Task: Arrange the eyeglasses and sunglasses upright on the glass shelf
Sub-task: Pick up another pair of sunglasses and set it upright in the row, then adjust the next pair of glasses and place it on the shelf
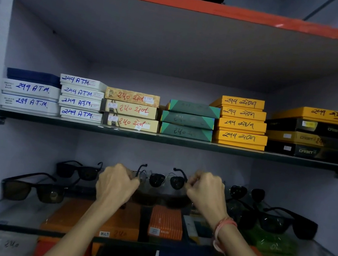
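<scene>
A thin metal-framed pair of sunglasses (164, 180) with dark round lenses is held between both hands above the middle of the glass shelf (21, 211), temple tips pointing up. My left hand (115, 183) pinches its left end and my right hand (206, 195) pinches its right end. Black sunglasses (77, 170) stand at the back left and a brown-lensed pair (33, 189) nearer the front left. A round dark pair (247, 192) stands back right, with a big black pair (280, 221) in front of it.
The shelf above (162, 137) carries stacks of labelled boxes: white, beige, green, yellow and black. Through the glass shelf I see orange, dark and green boxes (166, 222) underneath. Grey cabinet walls close in on the left and right.
</scene>
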